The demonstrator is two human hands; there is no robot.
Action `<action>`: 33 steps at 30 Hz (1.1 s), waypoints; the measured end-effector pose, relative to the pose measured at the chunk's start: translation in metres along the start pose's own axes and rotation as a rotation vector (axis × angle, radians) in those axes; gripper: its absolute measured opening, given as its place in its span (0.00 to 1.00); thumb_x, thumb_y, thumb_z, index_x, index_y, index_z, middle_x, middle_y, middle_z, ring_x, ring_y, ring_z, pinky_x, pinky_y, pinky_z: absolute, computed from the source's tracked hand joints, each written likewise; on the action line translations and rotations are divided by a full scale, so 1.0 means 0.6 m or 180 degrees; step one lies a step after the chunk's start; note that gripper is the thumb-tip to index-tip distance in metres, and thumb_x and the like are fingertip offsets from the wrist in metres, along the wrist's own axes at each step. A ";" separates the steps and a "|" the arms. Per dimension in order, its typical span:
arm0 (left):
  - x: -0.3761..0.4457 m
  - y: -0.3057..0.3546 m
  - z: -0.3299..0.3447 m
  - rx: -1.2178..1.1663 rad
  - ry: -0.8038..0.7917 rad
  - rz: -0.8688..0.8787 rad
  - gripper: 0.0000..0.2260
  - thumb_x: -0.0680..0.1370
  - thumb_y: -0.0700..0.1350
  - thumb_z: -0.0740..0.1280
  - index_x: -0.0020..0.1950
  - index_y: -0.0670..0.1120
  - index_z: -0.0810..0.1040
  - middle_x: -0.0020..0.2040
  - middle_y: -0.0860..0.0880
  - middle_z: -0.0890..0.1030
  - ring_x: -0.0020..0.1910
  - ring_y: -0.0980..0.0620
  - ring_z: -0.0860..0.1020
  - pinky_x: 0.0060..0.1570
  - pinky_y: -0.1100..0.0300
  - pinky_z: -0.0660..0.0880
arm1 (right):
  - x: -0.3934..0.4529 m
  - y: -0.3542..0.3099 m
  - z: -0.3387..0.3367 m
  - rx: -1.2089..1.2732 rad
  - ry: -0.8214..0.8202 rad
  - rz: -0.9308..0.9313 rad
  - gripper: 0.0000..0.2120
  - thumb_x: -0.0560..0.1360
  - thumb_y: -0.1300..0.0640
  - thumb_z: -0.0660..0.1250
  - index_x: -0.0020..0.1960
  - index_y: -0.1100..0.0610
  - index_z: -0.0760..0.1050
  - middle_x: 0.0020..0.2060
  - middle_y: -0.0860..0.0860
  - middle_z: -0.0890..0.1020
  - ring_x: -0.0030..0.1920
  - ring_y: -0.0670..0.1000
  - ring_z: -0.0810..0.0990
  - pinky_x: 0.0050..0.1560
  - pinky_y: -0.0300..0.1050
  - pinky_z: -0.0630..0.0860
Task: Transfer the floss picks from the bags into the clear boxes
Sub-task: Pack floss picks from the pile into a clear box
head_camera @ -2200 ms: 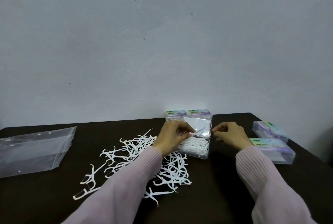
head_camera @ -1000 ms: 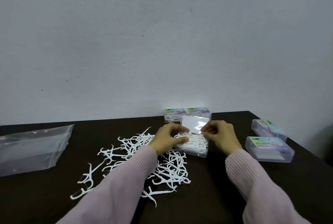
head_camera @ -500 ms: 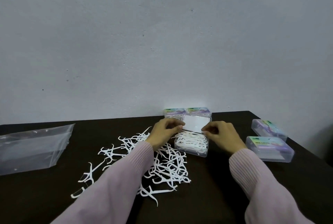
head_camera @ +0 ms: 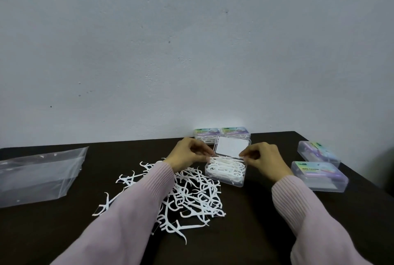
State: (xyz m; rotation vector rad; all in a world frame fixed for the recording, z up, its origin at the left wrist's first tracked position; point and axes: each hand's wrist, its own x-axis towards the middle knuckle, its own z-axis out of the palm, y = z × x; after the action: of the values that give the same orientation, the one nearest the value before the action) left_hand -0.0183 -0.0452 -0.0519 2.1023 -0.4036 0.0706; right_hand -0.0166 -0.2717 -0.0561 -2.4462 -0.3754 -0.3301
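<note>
An open clear box (head_camera: 226, 179) stands mid-table, filled with white floss picks, its lid (head_camera: 232, 147) tilted up at the back. My left hand (head_camera: 188, 154) pinches at the box's back left corner, where the picks and the lid meet. My right hand (head_camera: 264, 160) pinches at the back right corner in the same way. A loose heap of white floss picks (head_camera: 191, 196) lies in front of the box, partly under my left sleeve. An empty clear plastic bag (head_camera: 36, 173) lies at the far left.
Two closed boxes (head_camera: 221, 133) with colourful labels stand by the wall behind the open one. Two more closed boxes (head_camera: 317, 174) lie at the right near the table's edge. The dark table (head_camera: 245, 232) runs to the grey wall.
The lid was hanging forward over the picks a second ago and now stands tilted back. Both hands have stayed at the box's back corners, fingers shifting slightly.
</note>
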 end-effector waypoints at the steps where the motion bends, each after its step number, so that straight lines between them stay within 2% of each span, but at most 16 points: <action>1: 0.000 0.001 0.002 -0.0091 0.0048 0.0002 0.08 0.70 0.37 0.74 0.47 0.45 0.83 0.42 0.51 0.83 0.40 0.60 0.80 0.44 0.70 0.75 | 0.001 0.000 0.001 0.0017 0.0044 -0.0005 0.07 0.73 0.64 0.69 0.49 0.57 0.82 0.43 0.51 0.81 0.40 0.41 0.76 0.40 0.29 0.71; 6: 0.002 0.004 0.012 -0.0266 0.0533 0.0093 0.07 0.71 0.34 0.72 0.45 0.44 0.83 0.42 0.49 0.83 0.42 0.56 0.80 0.46 0.68 0.77 | 0.001 -0.004 0.002 0.0044 0.0030 -0.0091 0.07 0.72 0.65 0.69 0.47 0.57 0.82 0.41 0.49 0.81 0.39 0.40 0.76 0.37 0.26 0.72; 9: 0.004 0.006 0.017 -0.0417 0.0652 0.0114 0.09 0.71 0.33 0.72 0.44 0.47 0.82 0.44 0.50 0.84 0.43 0.53 0.81 0.48 0.65 0.78 | 0.001 -0.004 0.004 0.0036 -0.0031 -0.0196 0.07 0.72 0.64 0.70 0.46 0.55 0.83 0.41 0.49 0.81 0.39 0.39 0.77 0.38 0.25 0.72; 13: 0.005 0.005 0.028 -0.0519 0.0553 0.0145 0.11 0.71 0.31 0.71 0.44 0.47 0.81 0.44 0.49 0.84 0.41 0.56 0.82 0.45 0.66 0.77 | 0.001 -0.002 0.007 0.0012 -0.0024 -0.0169 0.07 0.72 0.63 0.70 0.47 0.53 0.82 0.42 0.48 0.81 0.40 0.40 0.76 0.45 0.33 0.74; 16: 0.005 0.004 0.038 -0.0468 0.0443 0.0187 0.11 0.72 0.31 0.70 0.46 0.46 0.81 0.45 0.49 0.84 0.44 0.55 0.82 0.44 0.66 0.78 | 0.002 0.001 0.006 0.0026 0.0291 -0.0088 0.08 0.74 0.63 0.67 0.48 0.52 0.80 0.45 0.49 0.80 0.42 0.42 0.76 0.48 0.37 0.74; 18: 0.004 0.005 0.043 -0.0446 0.0397 0.0199 0.10 0.72 0.31 0.70 0.47 0.45 0.81 0.47 0.50 0.83 0.45 0.56 0.82 0.45 0.66 0.78 | 0.002 0.000 0.006 -0.0038 0.0231 -0.0082 0.08 0.75 0.61 0.65 0.51 0.51 0.79 0.48 0.49 0.79 0.44 0.43 0.76 0.51 0.40 0.75; 21: 0.003 0.006 0.048 -0.0318 0.0517 0.0256 0.10 0.72 0.33 0.70 0.50 0.45 0.81 0.49 0.50 0.83 0.48 0.58 0.81 0.47 0.68 0.77 | 0.001 -0.003 0.012 -0.0294 -0.0081 -0.0168 0.10 0.77 0.60 0.63 0.55 0.52 0.79 0.49 0.49 0.76 0.45 0.43 0.73 0.51 0.40 0.73; 25: 0.002 0.001 0.047 0.0031 0.0567 0.0254 0.11 0.75 0.36 0.68 0.56 0.46 0.79 0.54 0.52 0.81 0.49 0.62 0.78 0.49 0.73 0.74 | 0.002 -0.005 0.014 -0.0415 -0.0154 -0.0190 0.11 0.76 0.60 0.64 0.57 0.53 0.78 0.50 0.48 0.75 0.44 0.42 0.73 0.51 0.38 0.72; 30: -0.003 0.004 0.052 0.0467 0.0231 0.0292 0.14 0.79 0.37 0.62 0.63 0.47 0.76 0.59 0.54 0.76 0.56 0.58 0.75 0.59 0.62 0.73 | 0.001 -0.008 0.017 -0.0515 -0.0247 -0.0253 0.10 0.77 0.58 0.64 0.56 0.54 0.78 0.47 0.46 0.71 0.45 0.43 0.72 0.49 0.36 0.69; 33: -0.003 0.005 0.055 0.0503 0.0234 0.0307 0.14 0.79 0.36 0.62 0.63 0.46 0.75 0.60 0.51 0.77 0.57 0.56 0.76 0.58 0.62 0.74 | 0.002 -0.009 0.016 -0.0461 -0.0235 -0.0231 0.07 0.76 0.59 0.64 0.53 0.54 0.78 0.48 0.47 0.73 0.44 0.42 0.72 0.47 0.35 0.68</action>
State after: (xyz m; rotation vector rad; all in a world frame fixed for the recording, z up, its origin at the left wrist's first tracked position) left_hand -0.0248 -0.0739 -0.0675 2.2273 -0.4679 0.2425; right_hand -0.0162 -0.2615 -0.0599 -2.5964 -0.4886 -0.3079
